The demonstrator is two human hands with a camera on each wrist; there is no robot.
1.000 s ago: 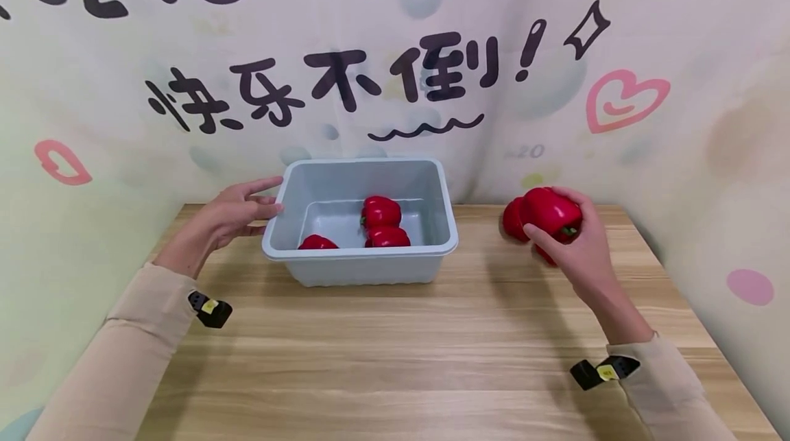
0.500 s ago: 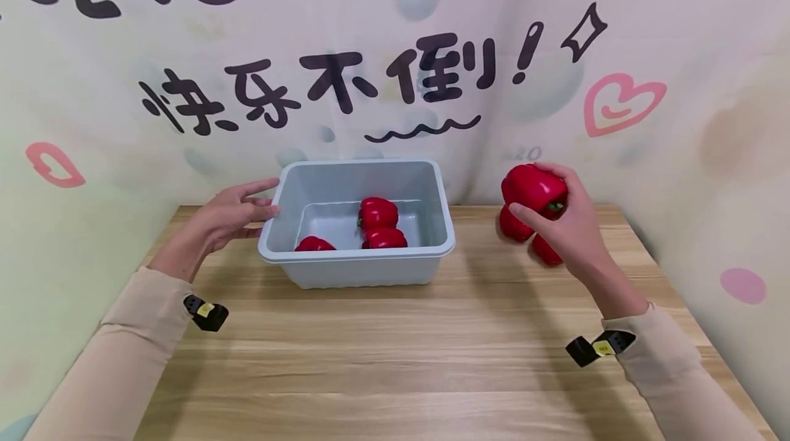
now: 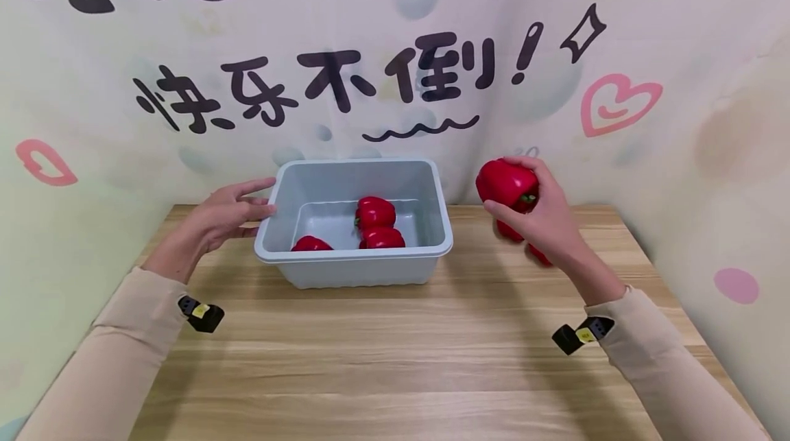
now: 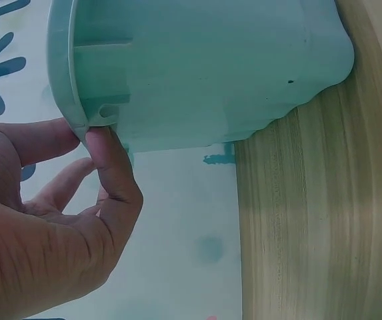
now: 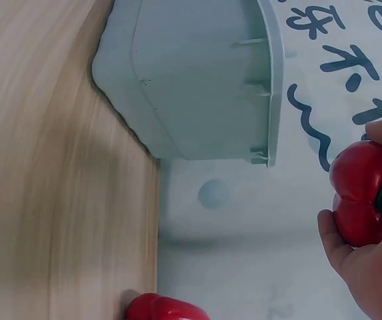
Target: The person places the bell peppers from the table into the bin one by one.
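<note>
Pepper (image 3: 507, 182) sits in your right hand (image 3: 543, 218), fingers curled round it with the green stem facing your palm, held clear above the table (image 3: 395, 359), and two more peppers (image 3: 524, 241) lie on the wood just beneath that hand. The grey tub (image 3: 353, 267) lies to the left of your right hand and lower, its open top facing up with three peppers (image 3: 373, 221) already inside, so the right hand is the one nearer the load. Your left hand (image 3: 222, 218) is relaxed, fingers fairly straight, thumb tip (image 4: 101, 143) touching the tub's left rim.
</note>
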